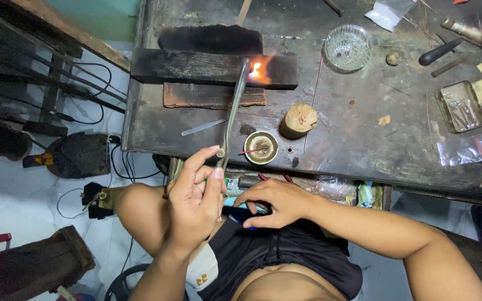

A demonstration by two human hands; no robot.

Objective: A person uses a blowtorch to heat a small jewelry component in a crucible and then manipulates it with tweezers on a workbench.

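Head view: looks down over a dark desk [364, 150] and the person's lap; landmark for all positions is the charred wooden block [196, 66] lying across the desk's far left part.
Cables: black, on the pale floor [18, 206], left of the block and off the desk.
Left hand [196, 200]: below the block, in front of the desk edge, fingers and thumb closed around the near end of the torch.
Torch [231, 114]: thin grey metal tube, running from the left hand up and slightly right to the block's front face.
Flame [258, 69]: small, orange, at the torch tip, on the right part of the block.
Flat slab [213, 96]: brownish, just under the block, touching its near edge.
Metal strip [203, 127]: thin, pale, lying on the desk below the block, left of the torch.
Small cup [260, 147]: round, brass-coloured, below the block, just right of the torch.
Wooden stump [299, 120]: short cylinder, below the block's right end.
Right hand [274, 202]: below the cup, at the desk edge, palm down, fingers curled loosely; what it touches cannot be told.
Glass dish [347, 47]: clear, round, right of the block.
Metal tray [459, 106]: rectangular, well right of the block.
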